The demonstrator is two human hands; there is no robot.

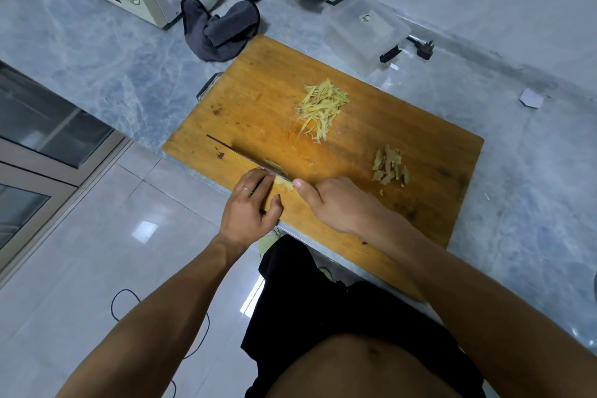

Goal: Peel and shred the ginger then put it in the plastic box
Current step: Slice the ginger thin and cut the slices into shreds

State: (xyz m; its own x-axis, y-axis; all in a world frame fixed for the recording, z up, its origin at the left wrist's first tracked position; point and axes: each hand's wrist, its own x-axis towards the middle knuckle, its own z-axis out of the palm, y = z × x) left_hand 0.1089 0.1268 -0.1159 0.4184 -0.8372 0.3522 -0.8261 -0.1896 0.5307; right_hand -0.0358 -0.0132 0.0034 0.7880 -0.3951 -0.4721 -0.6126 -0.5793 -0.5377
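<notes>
Wooden cutting board (355, 152), left hand (250, 210) pinning ginger (284, 184), right hand (336, 203) gripping knife (245, 155)

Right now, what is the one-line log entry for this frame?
phase: shredding | left hand: holds ginger piece | right hand: grips knife | shreds on cutting board | plastic box: no ginger visible

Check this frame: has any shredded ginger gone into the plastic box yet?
No, the plastic box sits empty beyond the cutting board, and the shredded ginger lies in a pile on the board.
</notes>
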